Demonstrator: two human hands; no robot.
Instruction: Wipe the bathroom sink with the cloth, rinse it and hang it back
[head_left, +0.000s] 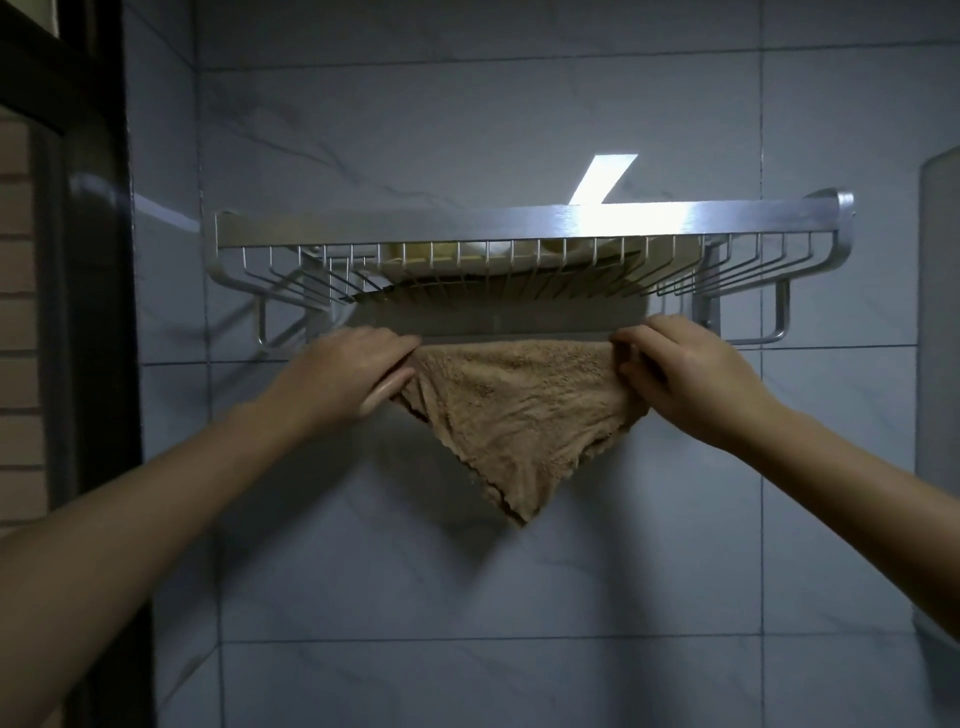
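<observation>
Tan cloth, corner down, along rail

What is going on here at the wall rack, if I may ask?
A person is hanging a tan cloth over the towel bar beneath a metal wire shelf on the tiled wall. The left hand grips the cloth's left end and the right hand pinches its right end, both at the bar. The cloth droops to a point between them.

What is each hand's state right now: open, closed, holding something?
Left hand: closed, grip on the upper left edge of the cloth.
Right hand: closed, grip on the upper right edge of the cloth.
</observation>
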